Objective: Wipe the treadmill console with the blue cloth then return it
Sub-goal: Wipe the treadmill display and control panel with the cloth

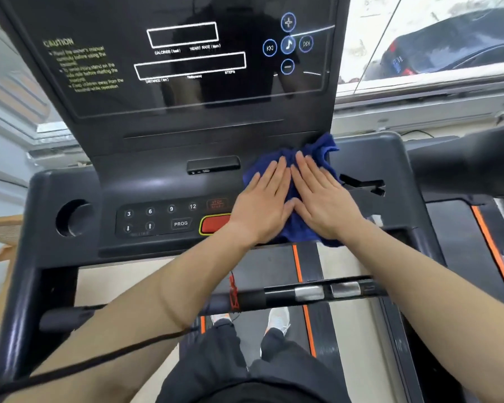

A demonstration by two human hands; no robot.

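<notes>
The blue cloth (317,151) lies crumpled on the right half of the dark grey treadmill console (146,184), below the black display panel (186,91). My left hand (262,205) and my right hand (323,199) rest side by side on the cloth, palms flat, fingers straight and pointing away from me, pressing it onto the console. The cloth shows beyond the fingertips and below the wrists. My left wrist covers the right end of the red stop button (213,223).
A keypad with number and PROG keys (160,218) sits left of the hands, and a round cup holder (73,218) at the far left. A black handlebar (303,295) crosses under my forearms. The belt and my shoes (278,319) are below. A window is at the right.
</notes>
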